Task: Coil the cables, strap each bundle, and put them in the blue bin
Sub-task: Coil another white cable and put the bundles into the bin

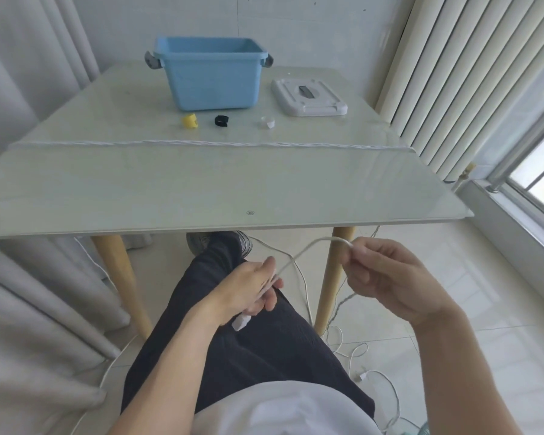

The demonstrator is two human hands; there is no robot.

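While both hands [252,290] [390,277] pinch thin white cable [308,246], possibly rubbery, boxy plug [241,323] dangling.

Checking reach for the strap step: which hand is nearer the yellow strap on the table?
Left. The left hand sits below the table edge, roughly under the yellow strap. The right hand is off to the strap's right, pinching the white cable.

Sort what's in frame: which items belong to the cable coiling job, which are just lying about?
Job:
- white cable, held between left hand and right hand
- blue bin, open
- yellow strap, black strap, white strap on the table
- more loose cables on the floor

Lying about:
- white lid beside the bin
- curtains
- radiator
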